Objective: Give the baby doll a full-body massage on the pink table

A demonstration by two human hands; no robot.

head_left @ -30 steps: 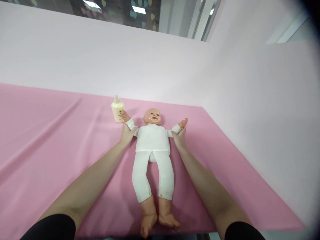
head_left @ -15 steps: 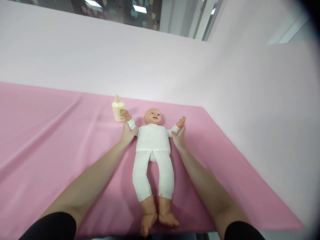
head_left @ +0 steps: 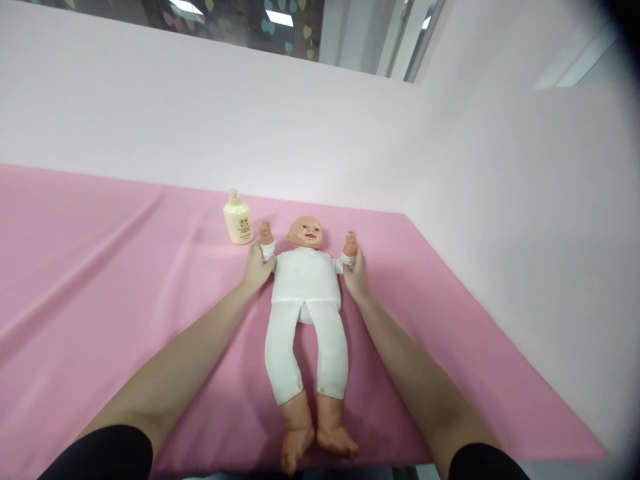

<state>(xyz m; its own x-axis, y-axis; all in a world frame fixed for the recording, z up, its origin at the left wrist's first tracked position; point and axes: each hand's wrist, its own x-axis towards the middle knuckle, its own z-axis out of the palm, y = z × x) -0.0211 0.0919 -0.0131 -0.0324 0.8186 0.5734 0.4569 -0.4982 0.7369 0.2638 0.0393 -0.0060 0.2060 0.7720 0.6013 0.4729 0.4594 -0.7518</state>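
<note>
A baby doll [head_left: 306, 293] in a white suit lies on its back on a pink cloth [head_left: 100, 267], head away from me. My left hand [head_left: 257, 268] grips the doll's arm on the left side, just below its small fist. On the other side, my right hand [head_left: 356, 275] holds the doll's other arm. Both doll arms are raised, with the fists up beside the head. A cream lotion bottle [head_left: 238, 220] stands upright just left of the doll's raised fist.
The pink cloth covers a table whose right edge [head_left: 500, 333] runs diagonally toward me. A pale pink backdrop [head_left: 250, 120] rises behind the table and along the right. The doll's bare feet [head_left: 317, 437] lie near the front edge.
Both of my hands have swung the doll's arms inward and upward, from spread outward to upright beside its head. The doll's left-side fist has moved away from the bottle.
</note>
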